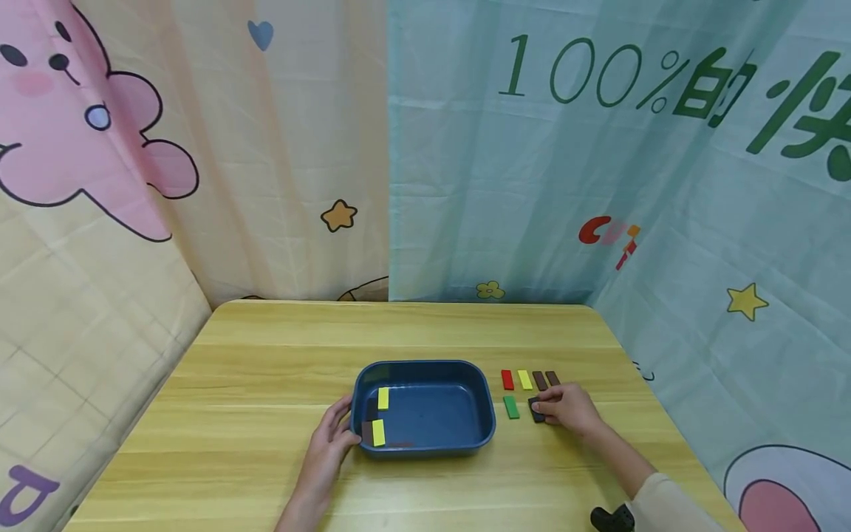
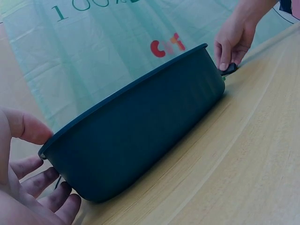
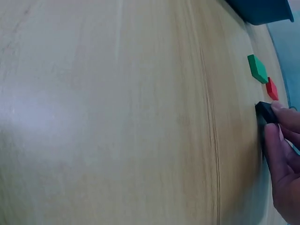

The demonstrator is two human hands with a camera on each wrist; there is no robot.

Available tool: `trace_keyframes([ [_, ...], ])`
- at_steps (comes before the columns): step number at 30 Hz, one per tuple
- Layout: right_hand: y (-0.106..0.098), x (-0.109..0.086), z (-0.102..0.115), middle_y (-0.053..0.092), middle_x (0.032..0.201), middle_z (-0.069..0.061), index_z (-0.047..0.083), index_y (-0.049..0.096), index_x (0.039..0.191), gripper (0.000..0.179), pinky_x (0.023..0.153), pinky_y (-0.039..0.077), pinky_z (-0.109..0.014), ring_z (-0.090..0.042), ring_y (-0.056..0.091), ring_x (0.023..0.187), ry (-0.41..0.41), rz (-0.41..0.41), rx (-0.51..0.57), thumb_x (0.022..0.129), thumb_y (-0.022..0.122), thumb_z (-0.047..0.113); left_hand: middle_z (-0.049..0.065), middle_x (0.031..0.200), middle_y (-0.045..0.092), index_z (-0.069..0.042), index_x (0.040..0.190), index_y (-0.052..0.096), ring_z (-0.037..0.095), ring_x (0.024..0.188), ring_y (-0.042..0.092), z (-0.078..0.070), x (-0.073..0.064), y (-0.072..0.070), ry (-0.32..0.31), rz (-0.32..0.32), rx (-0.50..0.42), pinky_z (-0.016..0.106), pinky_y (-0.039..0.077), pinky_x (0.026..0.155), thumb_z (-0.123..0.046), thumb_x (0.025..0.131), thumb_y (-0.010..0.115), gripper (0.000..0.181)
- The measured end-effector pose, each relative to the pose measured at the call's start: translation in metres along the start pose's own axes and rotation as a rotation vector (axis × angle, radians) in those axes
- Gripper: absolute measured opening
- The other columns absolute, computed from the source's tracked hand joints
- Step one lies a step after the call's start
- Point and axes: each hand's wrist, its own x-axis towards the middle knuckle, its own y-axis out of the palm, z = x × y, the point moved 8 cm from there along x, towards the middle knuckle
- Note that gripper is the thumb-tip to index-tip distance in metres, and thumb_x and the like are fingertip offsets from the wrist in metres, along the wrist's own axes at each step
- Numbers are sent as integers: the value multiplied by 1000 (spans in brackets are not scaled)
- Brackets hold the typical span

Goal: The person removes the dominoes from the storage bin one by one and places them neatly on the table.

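Note:
A dark blue rectangular basin (image 1: 425,369) stands on the wooden table. My left hand (image 1: 326,451) grips its left end, the thumb at the rim and the fingers against the outer wall (image 2: 131,126). At the right, my right hand (image 1: 573,408) pinches a flat black block (image 3: 265,111) between thumb and fingers, low at the tabletop. Just left of that hand lies a green block (image 1: 510,407). Behind are a red block (image 1: 507,380), a yellow block (image 1: 525,380) and two brown blocks (image 1: 540,380), the rightmost close to the fingers.
Inside the basin, at its left end, are two yellow blocks (image 1: 378,433), a brown block (image 1: 367,432) and other dark pieces that are hard to make out. The wooden table (image 1: 266,355) ends at printed curtains (image 1: 479,185) behind. A black object (image 1: 612,519) sits by the right sleeve.

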Motion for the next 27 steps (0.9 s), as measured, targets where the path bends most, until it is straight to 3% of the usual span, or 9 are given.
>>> trace_keyframes([
  [7, 5, 3, 0, 71, 93, -10, -6, 77, 103, 20, 66, 59, -30, -18, 70, 78, -26, -29, -102, 88, 81, 6, 19, 161, 35, -3, 158, 36, 36, 139, 40, 1, -1, -3, -6, -4, 0, 23, 46, 95, 9, 87, 54, 74],
  [17, 10, 5, 1, 73, 89, -9, -5, 78, 101, 21, 64, 59, -29, -20, 71, 78, -59, -77, -104, 85, 84, 7, 19, 162, 34, -3, 158, 36, 36, 141, 39, -1, 1, -7, -13, -4, 11, 21, 46, 93, 8, 88, 54, 73],
  [27, 2, 4, 9, 73, 89, -5, -2, 76, 103, 23, 67, 55, -31, -18, 68, 74, -65, -93, -234, 92, 77, 18, 18, 161, 35, -3, 157, 36, 35, 140, 40, 0, 2, -2, -7, 14, -4, 23, 46, 95, 8, 89, 54, 72],
])
